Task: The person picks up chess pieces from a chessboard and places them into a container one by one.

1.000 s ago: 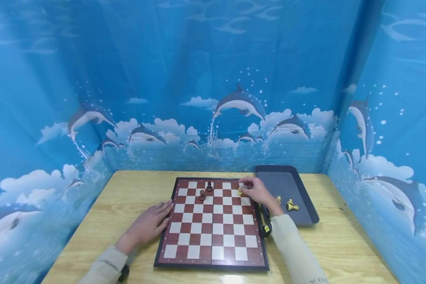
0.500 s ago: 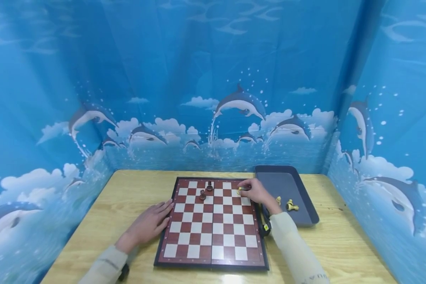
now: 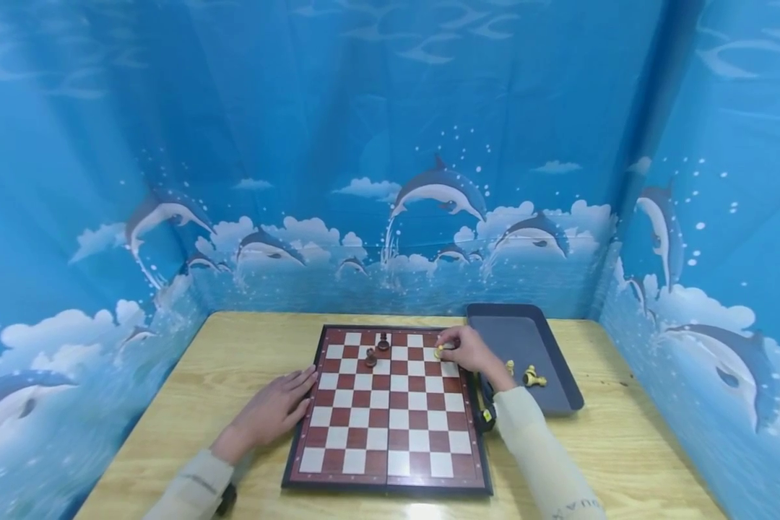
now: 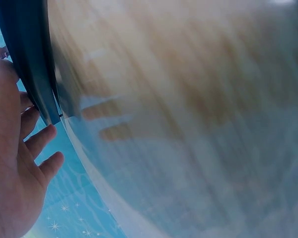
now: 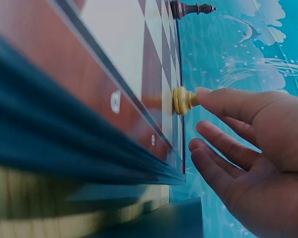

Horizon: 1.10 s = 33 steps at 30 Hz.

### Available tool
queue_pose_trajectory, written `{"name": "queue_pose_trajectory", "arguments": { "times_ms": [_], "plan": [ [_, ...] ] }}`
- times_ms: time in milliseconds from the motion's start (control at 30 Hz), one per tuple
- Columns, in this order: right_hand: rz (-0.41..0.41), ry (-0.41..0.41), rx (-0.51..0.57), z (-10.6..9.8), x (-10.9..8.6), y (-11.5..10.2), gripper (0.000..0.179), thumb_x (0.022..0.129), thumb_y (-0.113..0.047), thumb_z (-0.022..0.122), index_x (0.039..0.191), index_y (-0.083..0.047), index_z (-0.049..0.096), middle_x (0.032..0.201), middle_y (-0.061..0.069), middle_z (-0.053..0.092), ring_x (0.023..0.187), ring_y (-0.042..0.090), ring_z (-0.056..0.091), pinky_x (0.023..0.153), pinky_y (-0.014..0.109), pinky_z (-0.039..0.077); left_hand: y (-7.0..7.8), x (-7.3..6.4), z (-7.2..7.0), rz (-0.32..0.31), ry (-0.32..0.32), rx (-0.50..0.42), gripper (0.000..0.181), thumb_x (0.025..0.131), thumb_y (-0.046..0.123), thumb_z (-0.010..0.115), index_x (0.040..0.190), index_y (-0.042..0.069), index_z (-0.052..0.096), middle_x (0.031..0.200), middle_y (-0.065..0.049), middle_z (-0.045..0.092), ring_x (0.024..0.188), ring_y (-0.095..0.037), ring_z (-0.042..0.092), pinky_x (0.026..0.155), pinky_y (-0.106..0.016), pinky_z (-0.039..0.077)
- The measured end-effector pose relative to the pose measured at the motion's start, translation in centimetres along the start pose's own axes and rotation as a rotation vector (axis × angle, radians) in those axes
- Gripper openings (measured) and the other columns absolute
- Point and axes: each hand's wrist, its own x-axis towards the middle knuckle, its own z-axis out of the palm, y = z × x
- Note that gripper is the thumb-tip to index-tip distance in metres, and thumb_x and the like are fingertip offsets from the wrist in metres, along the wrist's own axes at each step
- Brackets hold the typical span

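Note:
A red-and-white chequered chessboard lies flat on the table. My right hand is over its far right corner, where thumb and finger pinch the upper part of a yellow chess piece. In the right wrist view the round base of that yellow piece is at the board's surface, while the fingertips hide its top. My left hand rests against the board's left edge with the fingers extended; the left wrist view shows fingers by the dark rim. Two dark brown chess pieces stand upright near the far edge.
A dark grey tray stands to the right of the board, partly behind my right forearm. Inside it are yellow chess pieces, one lying on its side. A blue curtain with dolphins encloses the wooden table.
The right hand's fingers have shifted very slightly around the yellow chess piece at the same corner. My left hand and the dark brown pieces have stayed where they were.

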Motion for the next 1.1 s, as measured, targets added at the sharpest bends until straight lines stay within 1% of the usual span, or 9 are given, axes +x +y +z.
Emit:
{"name": "queue_pose_trajectory", "arguments": {
  "times_ms": [167, 267, 333, 433, 533, 667, 767, 967, 1100],
  "plan": [
    [-0.013, -0.003, -0.013, -0.2, 0.1, 0.1, 0.006, 0.089, -0.005, 0.077, 0.094, -0.008, 0.079, 0.134, 0.023, 0.064, 0.076, 0.026, 0.064, 0.069, 0.035, 0.050, 0.0, 0.1, 0.0, -0.008, 0.002, 0.000, 0.057, 0.108, 0.042, 0.044, 0.157, 0.011, 0.038, 0.164, -0.007, 0.034, 0.146, -0.037, 0.040, 0.120, -0.057, 0.035],
    [-0.030, -0.014, -0.010, -0.2, 0.0, 0.1, 0.006, 0.089, -0.005, 0.077, 0.095, -0.006, 0.079, 0.136, 0.024, 0.063, 0.062, 0.020, 0.059, 0.064, 0.031, 0.046, -0.1, 0.1, 0.1, -0.010, 0.000, -0.001, 0.058, 0.108, 0.042, 0.044, 0.157, 0.012, 0.038, 0.164, -0.007, 0.034, 0.146, -0.037, 0.040, 0.120, -0.057, 0.035],
    [-0.047, -0.017, -0.007, -0.3, -0.1, 0.1, 0.007, 0.088, -0.004, 0.077, 0.095, -0.005, 0.078, 0.136, 0.026, 0.063, 0.060, 0.017, 0.057, 0.063, 0.030, 0.045, -0.1, 0.0, 0.1, -0.009, -0.003, -0.002, 0.058, 0.108, 0.042, 0.044, 0.157, 0.011, 0.038, 0.164, -0.007, 0.034, 0.146, -0.037, 0.040, 0.120, -0.057, 0.035],
    [-0.068, -0.020, -0.012, -0.4, -0.2, 0.1, 0.006, 0.088, -0.004, 0.078, 0.095, -0.005, 0.078, 0.135, 0.027, 0.062, 0.065, 0.019, 0.058, 0.065, 0.032, 0.045, -0.2, 0.0, 0.2, -0.012, -0.010, -0.003, 0.058, 0.108, 0.044, 0.043, 0.157, 0.011, 0.038, 0.164, -0.007, 0.034, 0.146, -0.037, 0.041, 0.119, -0.057, 0.035],
    [-0.081, -0.015, -0.015, -0.4, -0.4, 0.2, 0.006, 0.088, -0.004, 0.078, 0.094, -0.006, 0.079, 0.135, 0.025, 0.063, 0.092, 0.031, 0.067, 0.077, 0.041, 0.054, -0.2, 0.0, 0.2, -0.019, -0.019, -0.004, 0.059, 0.108, 0.044, 0.043, 0.157, 0.012, 0.038, 0.165, -0.007, 0.033, 0.146, -0.037, 0.040, 0.120, -0.056, 0.035],
    [-0.084, -0.008, -0.016, -0.3, -0.3, 0.5, 0.007, 0.087, -0.005, 0.079, 0.094, -0.007, 0.079, 0.133, 0.023, 0.065, 0.111, 0.036, 0.065, 0.083, 0.042, 0.056, -0.1, 0.0, 0.2, -0.024, -0.022, -0.003, 0.058, 0.109, 0.044, 0.042, 0.157, 0.012, 0.037, 0.165, -0.007, 0.033, 0.147, -0.036, 0.040, 0.120, -0.056, 0.035],
    [-0.085, -0.010, -0.010, -0.3, -0.3, 0.7, 0.008, 0.086, -0.005, 0.079, 0.094, -0.006, 0.079, 0.130, 0.023, 0.067, 0.100, 0.033, 0.067, 0.074, 0.035, 0.053, 0.0, 0.0, 0.1, -0.025, -0.017, -0.007, 0.058, 0.109, 0.043, 0.043, 0.157, 0.012, 0.038, 0.165, -0.006, 0.033, 0.146, -0.036, 0.040, 0.120, -0.056, 0.035],
    [-0.112, -0.019, -0.016, -0.5, -0.2, 1.1, 0.009, 0.087, -0.006, 0.080, 0.095, -0.004, 0.079, 0.131, 0.023, 0.066, 0.116, 0.040, 0.063, 0.092, 0.050, 0.056, 0.0, -0.1, 0.1, -0.024, -0.012, -0.012, 0.058, 0.109, 0.044, 0.042, 0.156, 0.011, 0.039, 0.164, -0.007, 0.034, 0.146, -0.037, 0.041, 0.119, -0.056, 0.036],
    [-0.125, -0.020, 0.001, -0.8, -0.3, 1.2, 0.008, 0.090, -0.010, 0.078, 0.097, -0.006, 0.079, 0.135, 0.025, 0.063, 0.121, 0.042, 0.060, 0.092, 0.052, 0.055, -0.1, -0.1, 0.3, -0.020, -0.004, 0.000, 0.058, 0.109, 0.044, 0.042, 0.156, 0.012, 0.039, 0.164, -0.007, 0.034, 0.146, -0.036, 0.041, 0.119, -0.056, 0.036]
  ]
}}
